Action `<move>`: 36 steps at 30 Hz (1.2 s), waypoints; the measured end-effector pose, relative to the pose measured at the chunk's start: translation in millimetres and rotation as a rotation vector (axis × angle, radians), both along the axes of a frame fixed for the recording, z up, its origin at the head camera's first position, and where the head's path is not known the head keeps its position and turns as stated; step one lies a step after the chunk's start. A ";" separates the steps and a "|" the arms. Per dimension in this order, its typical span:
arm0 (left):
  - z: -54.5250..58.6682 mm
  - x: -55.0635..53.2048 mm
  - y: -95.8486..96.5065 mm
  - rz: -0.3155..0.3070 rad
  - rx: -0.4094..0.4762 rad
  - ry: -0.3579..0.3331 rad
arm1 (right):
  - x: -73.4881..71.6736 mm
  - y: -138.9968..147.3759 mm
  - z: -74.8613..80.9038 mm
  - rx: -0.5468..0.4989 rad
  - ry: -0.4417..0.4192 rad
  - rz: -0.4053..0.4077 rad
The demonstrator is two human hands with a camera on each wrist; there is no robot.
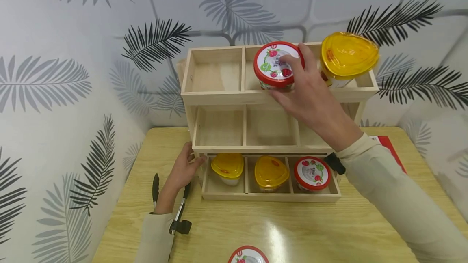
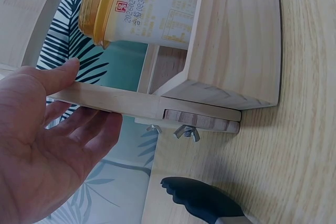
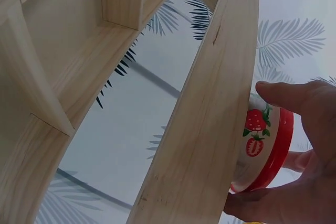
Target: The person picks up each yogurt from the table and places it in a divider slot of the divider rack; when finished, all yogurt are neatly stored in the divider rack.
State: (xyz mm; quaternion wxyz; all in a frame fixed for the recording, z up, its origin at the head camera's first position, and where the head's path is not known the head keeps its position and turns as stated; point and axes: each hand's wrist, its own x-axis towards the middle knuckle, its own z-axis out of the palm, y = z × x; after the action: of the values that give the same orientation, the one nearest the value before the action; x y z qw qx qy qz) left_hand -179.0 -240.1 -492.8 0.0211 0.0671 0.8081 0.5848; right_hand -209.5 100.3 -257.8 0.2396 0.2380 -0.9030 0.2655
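My right hand (image 1: 310, 88) grips a round tub with a red-rimmed lid and strawberry pictures (image 1: 272, 62), at the middle compartment of the wooden shelf's (image 1: 212, 100) top tier. In the right wrist view, fingers and thumb span the tub (image 3: 262, 145), its lower part hidden behind the tier's front board (image 3: 210, 103). Low on the shelf's left side, my left hand (image 1: 184, 169) holds the frame; the left wrist view has thumb and fingers on either side of a wooden upright (image 2: 100, 97). A yellow-lidded cup (image 1: 349, 54) stands in the top right compartment.
The bottom tier holds two yellow-lidded cups (image 1: 227, 165) and another red-lidded tub (image 1: 312, 173). Black-tipped tongs (image 1: 179, 212) lie left of the shelf on the table (image 1: 310, 230). One more red-lidded tub (image 1: 248, 256) is at the near edge of view. Something red (image 1: 391, 149) lies behind the right arm.
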 end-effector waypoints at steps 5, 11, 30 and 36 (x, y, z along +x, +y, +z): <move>-0.3 0.1 0.2 -0.002 0.000 -0.003 | 6.8 2.2 0.4 0.034 0.021 -0.029; 0.6 1.2 0.8 -0.004 -0.015 -0.008 | 24.0 9.1 1.6 0.076 0.095 -0.017; -1.8 3.6 3.1 0.005 -0.016 -0.012 | 115.7 11.6 -84.9 0.102 0.134 0.314; -2.8 4.5 4.0 -0.001 -0.028 -0.014 | 159.6 9.6 -144.0 0.125 -0.014 0.390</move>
State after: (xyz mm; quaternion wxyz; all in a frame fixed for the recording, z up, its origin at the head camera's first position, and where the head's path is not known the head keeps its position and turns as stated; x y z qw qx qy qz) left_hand -174.5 -236.1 -495.6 0.0282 0.0629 0.8160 0.5739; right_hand -49.9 109.9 -401.8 0.1622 0.4211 -0.8561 0.2520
